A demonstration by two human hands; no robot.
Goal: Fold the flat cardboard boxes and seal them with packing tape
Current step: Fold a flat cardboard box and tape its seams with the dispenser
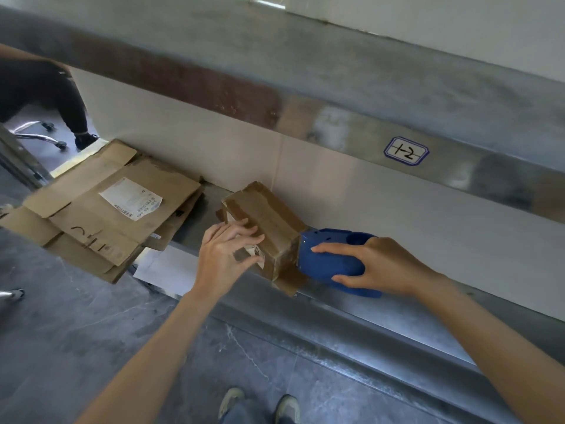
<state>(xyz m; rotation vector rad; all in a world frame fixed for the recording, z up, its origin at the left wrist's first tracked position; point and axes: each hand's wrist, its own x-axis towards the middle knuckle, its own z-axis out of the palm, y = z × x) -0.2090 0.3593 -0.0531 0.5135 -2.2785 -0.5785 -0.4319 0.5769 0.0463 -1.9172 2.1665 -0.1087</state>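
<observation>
sealing step in hand: box (pixel 263 221) steadied under flat left hand (pixel 224 254), blue tape dispenser (pixel 331 258) gripped by right hand (pixel 379 266); next, tape cut needed.

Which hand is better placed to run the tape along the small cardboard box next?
Right. The right hand grips the blue tape dispenser, which sits against the right end of the small cardboard box. The left hand lies flat on the box, likely steadying it.

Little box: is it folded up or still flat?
Folded up. The box has a top and sides, with brown tape across them; the cardboard beside it lies flat.
</observation>
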